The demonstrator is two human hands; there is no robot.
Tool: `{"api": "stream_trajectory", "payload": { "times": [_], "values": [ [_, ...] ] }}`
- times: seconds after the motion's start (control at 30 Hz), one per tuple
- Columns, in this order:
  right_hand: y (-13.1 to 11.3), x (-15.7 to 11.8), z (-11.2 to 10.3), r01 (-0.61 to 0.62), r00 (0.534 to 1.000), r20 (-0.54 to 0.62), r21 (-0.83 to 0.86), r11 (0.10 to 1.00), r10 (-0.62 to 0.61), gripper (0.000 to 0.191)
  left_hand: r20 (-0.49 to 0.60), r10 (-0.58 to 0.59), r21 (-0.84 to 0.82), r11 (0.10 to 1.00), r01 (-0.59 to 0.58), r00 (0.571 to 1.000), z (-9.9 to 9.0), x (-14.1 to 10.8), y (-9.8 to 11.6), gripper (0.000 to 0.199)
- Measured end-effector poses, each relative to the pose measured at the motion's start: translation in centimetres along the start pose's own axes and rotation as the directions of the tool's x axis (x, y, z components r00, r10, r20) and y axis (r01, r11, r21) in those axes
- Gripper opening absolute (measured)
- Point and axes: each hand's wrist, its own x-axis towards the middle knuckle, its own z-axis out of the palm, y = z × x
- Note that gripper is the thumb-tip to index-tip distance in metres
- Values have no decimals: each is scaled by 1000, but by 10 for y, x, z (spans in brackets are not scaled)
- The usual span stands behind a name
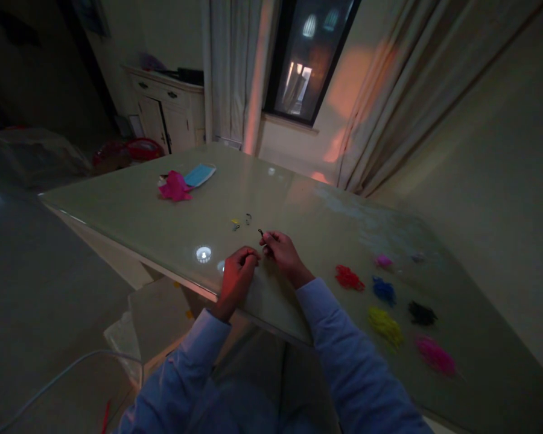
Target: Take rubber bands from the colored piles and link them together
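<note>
My right hand [282, 252] is closed in a pinch, and a small thin black loop [260, 231] sticks up from its fingertips. Just to the left, my left hand [239, 274] rests near the table's front edge with its fingers curled together; what they hold, if anything, is too small to make out. Beyond both hands lie a tiny yellow piece [235, 221], a dark curved piece [248, 216] and a small dark loop [236, 228]. All of these are on the glossy pale table [298, 208].
On the right lie tangled heaps of thin strands: red [349, 277], blue [384, 290], black [422, 313], yellow [386, 327] and pink [435, 355]. A smaller pink bundle [383, 260] sits behind. Far left are a blue face mask [200, 175] and a crumpled magenta piece [175, 187].
</note>
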Motion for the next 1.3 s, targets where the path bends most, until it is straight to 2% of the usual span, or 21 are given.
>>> {"api": "stream_trajectory", "payload": {
  "times": [0.1,0.2,0.33,0.6,0.8,1.1,1.3],
  "values": [
    [-4,-23,-14,-71,997,4,202,977,71,46,-3,-30,20,999,30,1000,0,-1,4,19],
    [-9,-46,-27,-145,988,19,427,892,152,44,-35,-41,50,998,43,999,0,-2,5,18],
    [-16,-75,-41,-124,986,-28,536,835,164,43,-57,-19,115,993,26,998,1,-1,0,18],
    [-16,-115,-63,-16,966,-216,504,863,144,43,-61,33,183,983,-22,998,1,2,-1,19],
    [-10,-135,-71,40,938,-324,448,893,121,41,-74,13,211,977,3,997,1,2,3,21],
    [10,-145,-83,79,864,-490,348,934,110,43,-74,31,257,966,-11,997,1,3,4,18],
    [23,-149,-87,116,823,-567,207,971,23,40,-82,29,289,957,-4,996,2,3,3,18]
  ]
}}
